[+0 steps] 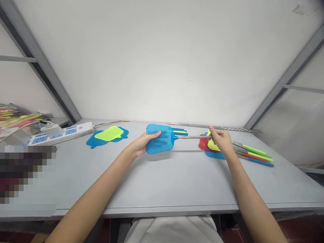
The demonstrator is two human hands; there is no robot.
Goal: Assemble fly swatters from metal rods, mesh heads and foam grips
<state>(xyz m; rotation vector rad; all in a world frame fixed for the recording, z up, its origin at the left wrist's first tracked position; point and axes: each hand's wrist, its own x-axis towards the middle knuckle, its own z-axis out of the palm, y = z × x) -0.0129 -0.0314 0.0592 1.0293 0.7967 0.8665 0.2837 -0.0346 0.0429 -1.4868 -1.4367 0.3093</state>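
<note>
My left hand (pixel 142 144) grips the perforated blue head of a fly swatter (pixel 162 143), thumb on top of the mesh. A thin metal rod runs right from the head's neck to my right hand (pixel 220 139), whose fingers are closed round it. The swatter is held level above the table. Beneath and beside my right hand lie other fly swatters with a red head (pixel 203 144), a yellow head (pixel 213 145) and a blue head (pixel 214 154), their coloured handles (pixel 258 158) pointing right. Short blue and yellow handle pieces (pixel 180 131) lie behind the held head.
Loose blue swatter heads (pixel 95 141) and a yellow one (pixel 110 133) lie at the left on the grey table (pixel 172 189). A white power strip (pixel 73 132) sits farther left. Metal rods (pixel 235 128) lie along the back wall. Colourful packets (pixel 17 116) are piled at the far left.
</note>
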